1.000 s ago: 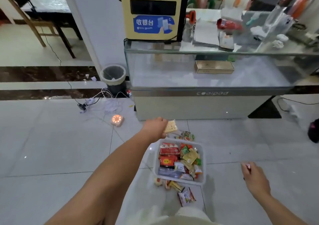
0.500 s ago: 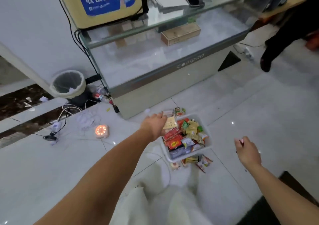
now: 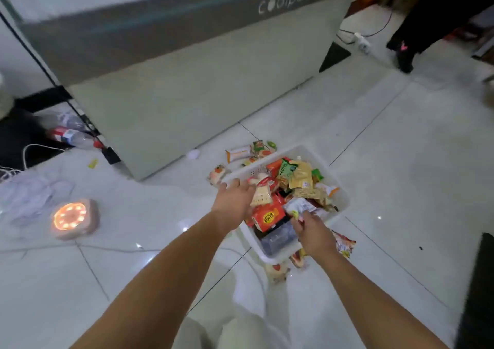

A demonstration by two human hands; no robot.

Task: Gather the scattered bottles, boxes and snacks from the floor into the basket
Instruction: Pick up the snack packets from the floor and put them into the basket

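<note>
now left hand (image 3: 235,197) holds pale packet (image 3: 260,196) upright over basket (image 3: 338,185).

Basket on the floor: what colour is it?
White, seen in the head view: the basket is white plastic.

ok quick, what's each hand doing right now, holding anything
Left hand: over the basket, closed on a pale cracker packet.
Right hand: over the basket's near end, pinching a small green-tipped item.
</note>
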